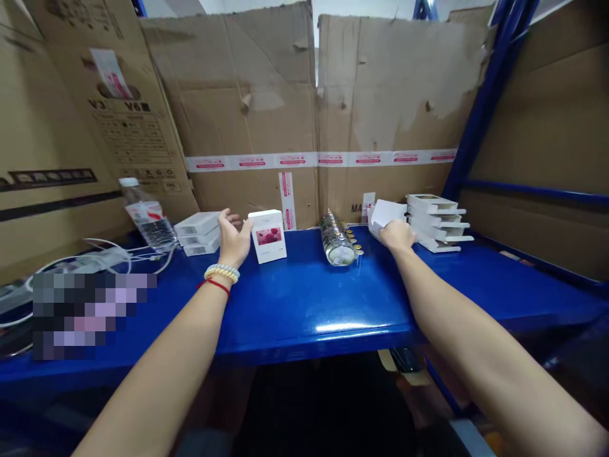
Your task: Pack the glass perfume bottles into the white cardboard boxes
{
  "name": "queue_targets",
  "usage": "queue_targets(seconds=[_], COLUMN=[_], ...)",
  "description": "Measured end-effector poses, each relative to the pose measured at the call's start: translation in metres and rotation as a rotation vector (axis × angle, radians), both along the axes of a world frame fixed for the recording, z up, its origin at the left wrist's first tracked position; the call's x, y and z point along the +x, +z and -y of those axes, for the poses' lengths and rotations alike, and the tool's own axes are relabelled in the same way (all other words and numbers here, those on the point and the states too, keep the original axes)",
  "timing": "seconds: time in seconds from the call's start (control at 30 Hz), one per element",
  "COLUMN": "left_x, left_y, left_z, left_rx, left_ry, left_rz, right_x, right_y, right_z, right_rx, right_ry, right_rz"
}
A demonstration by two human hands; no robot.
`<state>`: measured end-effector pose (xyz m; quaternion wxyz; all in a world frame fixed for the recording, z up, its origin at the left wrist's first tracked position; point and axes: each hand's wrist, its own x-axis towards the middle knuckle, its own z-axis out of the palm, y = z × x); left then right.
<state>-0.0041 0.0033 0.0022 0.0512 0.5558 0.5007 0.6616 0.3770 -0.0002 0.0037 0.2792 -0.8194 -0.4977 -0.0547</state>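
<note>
Between the stacked boxes and an upright white box with a pink picture [269, 237], my left hand [233, 237] has its fingers apart and holds nothing. Its thumb is at the upright box's left edge; whether they touch I cannot tell. Behind it lie stacked closed white boxes [197, 233]. My right hand [398, 235] grips folded white paper [387, 212], just left of a stack of open white boxes [435, 222]. Glass bottles or jars [339, 244] lie in a row at the middle, with small gold-capped vials [356, 247] beside them.
The blue shelf [304, 304] has a raised front edge. A plastic bottle [151, 222] leans at the left near white cables [114, 257] and a pixelated patch. Cardboard sheets [238, 120] stand along the back, and a blue post [490, 95] rises at the right.
</note>
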Motion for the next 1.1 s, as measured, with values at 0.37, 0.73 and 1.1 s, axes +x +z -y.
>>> queue_targets(seconds=[0.37, 0.73, 1.1], left_x=[0.040, 0.088, 0.065], left_y=[0.036, 0.018, 0.015], left_z=[0.052, 0.052, 0.040], left_rx=[0.243, -0.127, -0.318], left_ry=[-0.170, -0.867, -0.859], left_rz=[-0.141, 0.373, 0.491], right_x=[-0.051, -0.132, -0.083], right_y=[0.028, 0.007, 0.024], right_z=[0.028, 0.063, 0.042], right_rx=[1.077, 0.998, 0.658], right_ry=[0.444, 1.082, 0.977], right_rz=[0.212, 0.611, -0.664])
